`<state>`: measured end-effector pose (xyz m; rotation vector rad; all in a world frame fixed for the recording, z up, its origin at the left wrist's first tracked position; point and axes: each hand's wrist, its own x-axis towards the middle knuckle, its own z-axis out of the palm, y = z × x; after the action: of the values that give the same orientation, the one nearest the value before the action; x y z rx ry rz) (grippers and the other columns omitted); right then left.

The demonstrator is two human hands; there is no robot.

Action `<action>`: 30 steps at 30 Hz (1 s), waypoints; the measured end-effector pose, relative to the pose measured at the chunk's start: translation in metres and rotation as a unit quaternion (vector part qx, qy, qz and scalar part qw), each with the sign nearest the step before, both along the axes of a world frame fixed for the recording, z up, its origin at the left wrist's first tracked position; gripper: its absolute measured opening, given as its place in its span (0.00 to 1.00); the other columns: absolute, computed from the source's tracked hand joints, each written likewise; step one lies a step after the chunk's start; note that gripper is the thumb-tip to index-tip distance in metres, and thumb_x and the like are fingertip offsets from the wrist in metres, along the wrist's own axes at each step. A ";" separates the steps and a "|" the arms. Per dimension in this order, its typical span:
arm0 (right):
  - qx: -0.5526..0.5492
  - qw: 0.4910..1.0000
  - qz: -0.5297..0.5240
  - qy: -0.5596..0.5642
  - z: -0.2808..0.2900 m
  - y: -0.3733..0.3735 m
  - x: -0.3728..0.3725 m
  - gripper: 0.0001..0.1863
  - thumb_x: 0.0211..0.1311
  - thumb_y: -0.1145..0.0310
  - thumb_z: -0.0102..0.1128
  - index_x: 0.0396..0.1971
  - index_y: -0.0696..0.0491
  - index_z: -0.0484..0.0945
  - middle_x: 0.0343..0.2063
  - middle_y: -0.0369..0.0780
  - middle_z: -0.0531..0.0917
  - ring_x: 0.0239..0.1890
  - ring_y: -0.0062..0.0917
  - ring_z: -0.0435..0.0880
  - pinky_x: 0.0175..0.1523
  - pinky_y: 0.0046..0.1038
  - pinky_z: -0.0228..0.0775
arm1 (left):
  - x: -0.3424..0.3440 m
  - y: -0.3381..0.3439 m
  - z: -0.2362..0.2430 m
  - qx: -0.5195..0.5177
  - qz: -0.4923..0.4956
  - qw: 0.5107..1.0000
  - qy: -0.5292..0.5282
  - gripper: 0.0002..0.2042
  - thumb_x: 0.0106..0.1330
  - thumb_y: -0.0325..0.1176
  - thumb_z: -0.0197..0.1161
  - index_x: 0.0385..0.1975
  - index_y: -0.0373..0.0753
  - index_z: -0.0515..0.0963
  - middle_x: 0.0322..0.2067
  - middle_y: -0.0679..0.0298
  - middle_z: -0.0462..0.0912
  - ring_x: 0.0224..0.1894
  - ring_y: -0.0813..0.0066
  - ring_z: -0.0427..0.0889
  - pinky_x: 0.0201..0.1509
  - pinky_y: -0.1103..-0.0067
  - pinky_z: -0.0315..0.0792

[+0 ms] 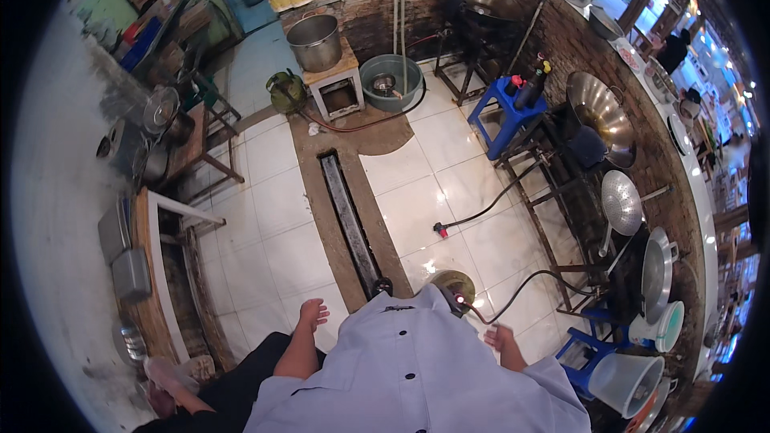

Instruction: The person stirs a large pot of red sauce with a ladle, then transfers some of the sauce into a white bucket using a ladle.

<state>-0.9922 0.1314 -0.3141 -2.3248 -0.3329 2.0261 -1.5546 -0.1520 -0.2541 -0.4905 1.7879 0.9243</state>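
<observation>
My left hand point(313, 314) hangs beside my body over the white tiles, fingers stretched and apart, with nothing in it. On the other side my right hand point(501, 338) is also free, its fingers loosely bent but apart. Nearest to it, a black gas hose point(525, 279) curves over the floor from a round gas cylinder point(455, 279) that my shirt partly hides. Ahead of it, another hose point(481, 212) ends on the floor in a red-tipped regulator point(440, 230).
A floor drain point(349, 220) runs ahead of me. To the right stand a blue stool point(509, 116) with bottles, a large wok point(597, 116) and a skimmer point(621, 196). A pot point(314, 42) and basin point(391, 80) stand ahead. At lower left are another person's hands point(168, 381) by a wooden table point(144, 248).
</observation>
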 end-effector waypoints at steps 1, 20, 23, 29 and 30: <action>0.023 0.999 0.002 -0.032 0.007 -0.029 -0.018 0.18 0.60 0.57 0.53 0.44 0.54 0.73 0.28 0.44 0.80 0.25 0.34 0.79 0.32 0.39 0.75 | -0.026 0.013 -0.001 -0.006 -0.017 1.000 0.005 0.16 0.63 0.40 0.54 0.49 0.44 0.70 0.39 0.60 0.76 0.33 0.66 0.79 0.35 0.66 0.73; 0.233 0.963 -0.130 0.038 0.072 0.288 -0.351 0.18 0.59 0.60 0.55 0.46 0.52 0.71 0.38 0.40 0.76 0.39 0.31 0.79 0.41 0.34 0.72 | -0.373 0.419 0.033 -0.006 -0.224 0.966 0.129 0.08 0.61 0.36 0.56 0.39 0.46 0.72 0.27 0.69 0.74 0.24 0.77 0.75 0.25 0.75 0.71; 0.293 0.948 -0.123 0.033 0.118 0.339 -0.383 0.17 0.61 0.60 0.54 0.48 0.50 0.72 0.40 0.39 0.77 0.40 0.30 0.79 0.43 0.33 0.72 | -0.421 0.467 0.002 -0.053 -0.268 0.957 0.102 0.08 0.61 0.35 0.56 0.38 0.45 0.72 0.25 0.69 0.73 0.24 0.76 0.75 0.25 0.74 0.71; 0.271 0.939 -0.061 -0.201 0.067 0.298 -0.392 0.14 0.57 0.64 0.59 0.42 0.53 0.76 0.33 0.36 0.79 0.32 0.24 0.79 0.34 0.26 0.72 | -0.517 0.601 -0.169 0.041 -0.463 0.881 0.090 0.11 0.61 0.37 0.57 0.42 0.45 0.74 0.27 0.68 0.78 0.27 0.71 0.78 0.31 0.69 0.73; 0.281 0.933 0.022 -0.226 0.028 0.280 -0.393 0.13 0.56 0.66 0.61 0.40 0.54 0.77 0.30 0.35 0.79 0.30 0.22 0.78 0.31 0.25 0.71 | -0.540 0.618 -0.220 0.075 -0.559 0.813 0.148 0.13 0.61 0.37 0.57 0.45 0.45 0.75 0.30 0.68 0.80 0.29 0.70 0.79 0.33 0.68 0.74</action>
<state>-1.3851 0.4113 -0.2857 -2.3561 -0.8562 1.1534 -2.0946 0.4661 -0.4744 0.8212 1.8200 0.2701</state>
